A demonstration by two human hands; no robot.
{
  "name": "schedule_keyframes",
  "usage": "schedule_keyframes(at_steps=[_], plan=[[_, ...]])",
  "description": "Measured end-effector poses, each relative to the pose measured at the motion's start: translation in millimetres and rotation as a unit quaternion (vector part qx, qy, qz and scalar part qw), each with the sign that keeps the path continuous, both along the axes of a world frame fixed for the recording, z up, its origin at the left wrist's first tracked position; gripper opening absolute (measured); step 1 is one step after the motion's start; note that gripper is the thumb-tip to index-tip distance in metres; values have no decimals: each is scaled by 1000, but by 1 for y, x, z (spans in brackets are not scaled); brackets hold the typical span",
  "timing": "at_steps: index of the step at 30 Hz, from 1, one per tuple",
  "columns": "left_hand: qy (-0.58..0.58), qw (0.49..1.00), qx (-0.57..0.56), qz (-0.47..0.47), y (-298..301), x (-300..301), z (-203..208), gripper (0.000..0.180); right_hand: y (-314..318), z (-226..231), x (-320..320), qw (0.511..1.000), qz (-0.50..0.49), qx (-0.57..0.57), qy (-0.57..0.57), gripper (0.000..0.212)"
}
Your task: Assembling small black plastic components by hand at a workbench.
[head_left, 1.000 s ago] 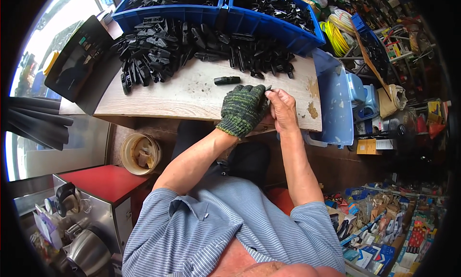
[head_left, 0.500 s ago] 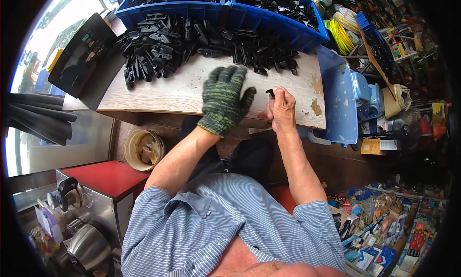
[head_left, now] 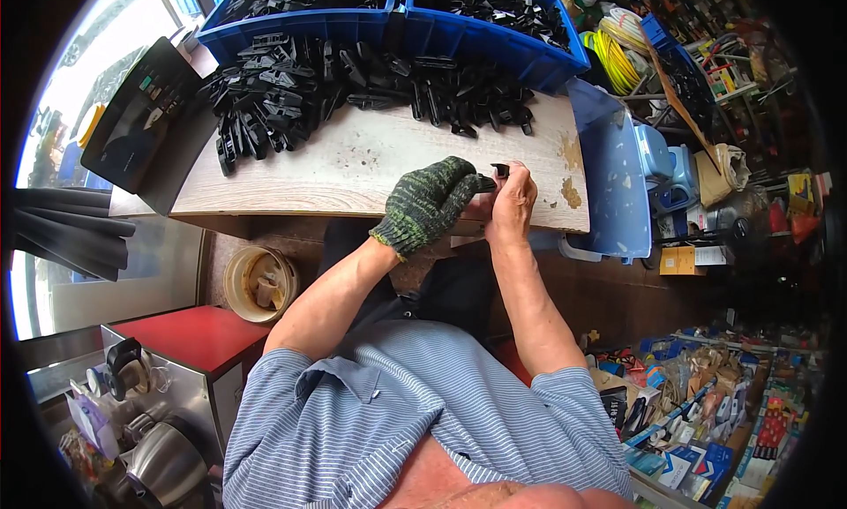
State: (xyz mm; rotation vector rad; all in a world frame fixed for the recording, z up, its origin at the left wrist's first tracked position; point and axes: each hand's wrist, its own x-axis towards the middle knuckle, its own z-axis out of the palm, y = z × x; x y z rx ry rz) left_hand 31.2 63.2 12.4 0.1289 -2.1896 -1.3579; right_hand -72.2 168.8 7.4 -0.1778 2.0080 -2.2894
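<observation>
Green-gloved on the left hand, could not tell its grip; pinched a black piece in the right hand beside it.

Gloved L hand by bare R hand w/ blk pc.

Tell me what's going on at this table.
A person's bare right hand holds a small black piece. The gloved left hand is close beside it, though whether it grips anything is hard to tell. Both are near the front edge of the table. Farther back, a pile of black parts lies in front of two blue bins holding more.
</observation>
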Motion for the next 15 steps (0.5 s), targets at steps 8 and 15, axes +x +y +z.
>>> schedule_keyframes(at_steps=[8, 15], plan=[[-53, 998, 28, 36, 10, -13, -5, 21, 4, -2, 6, 997, 49, 47, 48, 31], [-103, 979, 128, 123, 48, -27, 9, 32, 19, -10, 5, 982, 104, 74, 140, 27]])
